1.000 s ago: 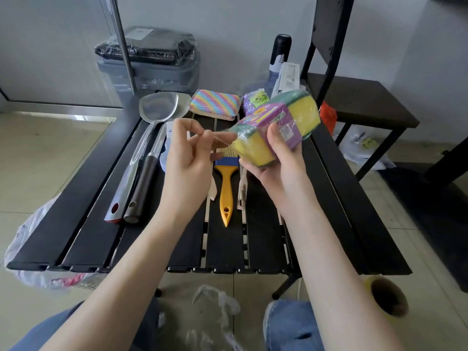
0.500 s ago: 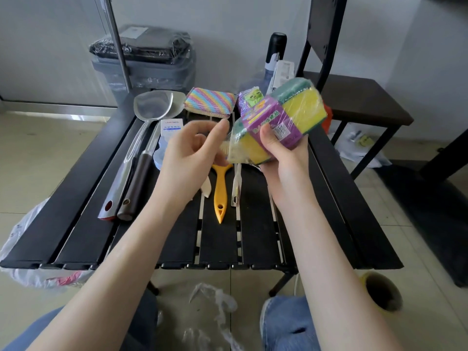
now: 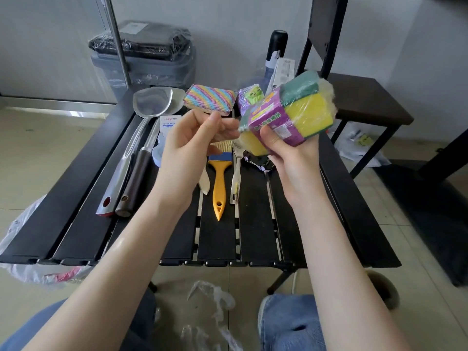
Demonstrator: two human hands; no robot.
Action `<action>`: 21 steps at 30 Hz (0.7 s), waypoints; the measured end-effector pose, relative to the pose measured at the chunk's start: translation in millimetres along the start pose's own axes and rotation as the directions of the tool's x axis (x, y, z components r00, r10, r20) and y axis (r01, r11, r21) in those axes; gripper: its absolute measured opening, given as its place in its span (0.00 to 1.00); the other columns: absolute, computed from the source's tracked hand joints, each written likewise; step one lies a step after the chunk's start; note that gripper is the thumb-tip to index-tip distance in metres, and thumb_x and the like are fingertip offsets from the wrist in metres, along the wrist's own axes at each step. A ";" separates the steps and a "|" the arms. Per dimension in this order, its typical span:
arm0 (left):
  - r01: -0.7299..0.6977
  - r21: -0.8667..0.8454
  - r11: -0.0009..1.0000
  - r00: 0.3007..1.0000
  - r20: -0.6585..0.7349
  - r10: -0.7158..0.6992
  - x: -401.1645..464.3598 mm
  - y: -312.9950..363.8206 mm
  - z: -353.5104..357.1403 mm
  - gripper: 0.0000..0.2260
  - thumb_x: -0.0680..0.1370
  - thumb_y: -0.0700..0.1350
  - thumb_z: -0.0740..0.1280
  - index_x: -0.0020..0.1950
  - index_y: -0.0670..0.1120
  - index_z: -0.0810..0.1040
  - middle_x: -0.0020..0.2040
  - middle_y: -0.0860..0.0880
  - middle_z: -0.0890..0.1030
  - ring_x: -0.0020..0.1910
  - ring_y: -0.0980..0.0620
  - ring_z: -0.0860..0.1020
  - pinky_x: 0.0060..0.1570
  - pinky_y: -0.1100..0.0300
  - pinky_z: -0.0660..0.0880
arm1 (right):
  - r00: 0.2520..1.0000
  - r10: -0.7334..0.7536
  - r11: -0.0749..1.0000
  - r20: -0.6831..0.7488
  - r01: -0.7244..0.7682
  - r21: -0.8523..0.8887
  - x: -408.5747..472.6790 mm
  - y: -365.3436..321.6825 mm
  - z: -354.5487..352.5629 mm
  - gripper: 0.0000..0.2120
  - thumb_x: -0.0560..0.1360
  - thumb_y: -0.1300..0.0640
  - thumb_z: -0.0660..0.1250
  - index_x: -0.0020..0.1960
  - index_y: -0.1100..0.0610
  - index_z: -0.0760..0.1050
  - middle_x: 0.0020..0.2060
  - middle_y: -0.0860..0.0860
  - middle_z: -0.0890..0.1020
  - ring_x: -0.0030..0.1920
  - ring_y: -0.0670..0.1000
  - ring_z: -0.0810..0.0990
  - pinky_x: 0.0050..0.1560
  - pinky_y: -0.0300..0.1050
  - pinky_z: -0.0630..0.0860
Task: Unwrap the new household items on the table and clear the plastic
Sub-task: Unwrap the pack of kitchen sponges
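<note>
1. The right hand (image 3: 291, 158) gripped the wrapped sponge pack (image 3: 288, 115), held above the table's (image 3: 316, 224) far right part.
2. The pack's long axis ran from lower left up to the right.
3. The left hand (image 3: 187, 145), thumb and fingers closed together, met the pack's lower-left end; whether it held film, I could not tell.
4. That end lay nearest the left hand, so peeling likely started there.

A pale grey wall (image 3: 228, 26) stood behind a low black slatted table (image 3: 76, 198). The floor (image 3: 38, 153) was beige tile. A grey lidded bin (image 3: 144, 62) (its top wrapped in dark plastic) sat against the wall. A dark chair (image 3: 359, 95) stood to the right. A metal pole (image 3: 117, 39) rose at left. Soft daylight filled the room.
</note>
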State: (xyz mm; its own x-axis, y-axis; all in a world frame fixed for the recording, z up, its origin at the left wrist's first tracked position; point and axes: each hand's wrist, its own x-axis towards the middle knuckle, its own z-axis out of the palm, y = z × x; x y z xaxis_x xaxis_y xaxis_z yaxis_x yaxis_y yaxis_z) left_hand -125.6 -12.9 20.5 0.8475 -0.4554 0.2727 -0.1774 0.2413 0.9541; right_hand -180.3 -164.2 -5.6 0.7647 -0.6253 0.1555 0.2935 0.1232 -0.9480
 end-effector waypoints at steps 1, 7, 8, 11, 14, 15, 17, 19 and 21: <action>0.035 0.023 0.999 0.999 -0.019 -0.034 1.4 2.0 -0.3 0.09 0.82 0.43 0.60 0.41 0.46 0.70 0.37 0.53 0.84 0.41 0.56 0.82 0.38 0.67 0.72 | 1.000 -0.017 0.998 0.001 0.017 -0.059 0.4 2.0 1.1 0.45 0.63 0.56 0.79 0.73 0.53 0.60 0.62 0.48 0.78 0.60 0.45 0.79 0.56 0.44 0.79; -0.017 0.177 0.984 0.998 0.055 0.007 0.6 -0.7 -1.1 0.07 0.76 0.48 0.70 0.51 0.46 0.81 0.35 0.46 0.76 0.37 0.50 0.76 0.42 0.60 0.74 | 0.996 -0.076 0.980 0.040 0.082 -0.181 1.5 8.9 1.2 0.49 0.62 0.54 0.80 0.76 0.55 0.57 0.64 0.50 0.76 0.61 0.44 0.78 0.51 0.37 0.79; -0.043 0.187 0.981 0.997 0.065 0.032 0.0 -2.3 -0.4 0.06 0.75 0.47 0.71 0.50 0.48 0.83 0.35 0.46 0.76 0.38 0.44 0.75 0.45 0.52 0.74 | 0.996 -0.083 0.976 0.042 0.090 -0.198 1.9 9.3 1.7 0.50 0.62 0.52 0.80 0.76 0.55 0.56 0.65 0.50 0.76 0.61 0.44 0.78 0.52 0.37 0.79; -0.109 0.126 0.986 0.994 0.017 0.108 -1.2 -3.7 0.3 0.01 0.74 0.45 0.72 0.44 0.50 0.84 0.38 0.45 0.81 0.43 0.37 0.77 0.49 0.43 0.75 | 0.996 -0.078 0.970 0.036 0.085 -0.227 4.0 11.2 2.6 0.52 0.59 0.45 0.80 0.76 0.54 0.57 0.65 0.49 0.76 0.63 0.46 0.77 0.59 0.48 0.79; -0.161 0.098 0.982 0.987 0.034 0.158 -2.0 -4.6 0.3 0.01 0.74 0.47 0.70 0.42 0.51 0.80 0.47 0.40 0.79 0.52 0.38 0.77 0.54 0.42 0.74 | 0.996 -0.087 0.967 0.015 0.088 -0.238 4.7 9.3 4.3 0.57 0.54 0.38 0.81 0.75 0.55 0.58 0.64 0.50 0.77 0.61 0.46 0.78 0.58 0.48 0.79; -0.171 0.080 0.982 0.984 0.058 0.167 -2.5 -4.6 0.6 0.02 0.75 0.45 0.69 0.42 0.49 0.78 0.49 0.44 0.79 0.55 0.43 0.77 0.55 0.44 0.74 | 0.995 -0.101 0.962 0.011 0.101 -0.252 4.9 8.5 5.4 0.58 0.54 0.38 0.81 0.75 0.55 0.58 0.64 0.49 0.76 0.61 0.46 0.78 0.58 0.45 0.79; -0.178 -0.013 0.984 0.977 0.113 0.178 -3.7 -3.9 2.5 0.04 0.78 0.38 0.64 0.43 0.44 0.74 0.51 0.49 0.81 0.55 0.52 0.79 0.55 0.54 0.76 | 0.993 -0.117 0.958 0.022 0.119 -0.259 4.0 9.0 9.7 0.56 0.55 0.40 0.80 0.75 0.56 0.57 0.64 0.49 0.76 0.62 0.44 0.77 0.58 0.43 0.78; -0.184 -0.069 0.980 0.974 0.121 0.192 -5.6 -1.5 4.4 0.06 0.78 0.35 0.62 0.42 0.43 0.71 0.49 0.47 0.83 0.54 0.51 0.81 0.54 0.59 0.76 | 0.994 -0.101 0.966 0.044 0.109 -0.233 0.6 12.0 14.3 0.55 0.56 0.45 0.81 0.74 0.57 0.57 0.63 0.50 0.76 0.60 0.43 0.78 0.55 0.40 0.79; -0.190 -0.034 0.981 0.978 0.077 0.192 -5.7 0.0 4.3 0.07 0.77 0.38 0.65 0.40 0.44 0.71 0.47 0.45 0.83 0.51 0.50 0.82 0.54 0.56 0.77 | 0.992 -0.092 0.964 0.081 0.109 -0.244 -2.7 12.0 16.2 0.51 0.58 0.50 0.82 0.72 0.56 0.56 0.61 0.48 0.75 0.56 0.37 0.78 0.49 0.32 0.77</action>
State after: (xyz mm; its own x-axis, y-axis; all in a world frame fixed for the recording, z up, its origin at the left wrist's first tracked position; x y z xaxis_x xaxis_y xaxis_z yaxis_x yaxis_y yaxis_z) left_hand -132.7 -14.1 19.5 0.7564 -0.4652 0.4599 -0.3185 0.3522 0.8801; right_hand -169.5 -148.5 -12.9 0.7783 -0.5696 0.2641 0.2267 -0.1373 -0.9642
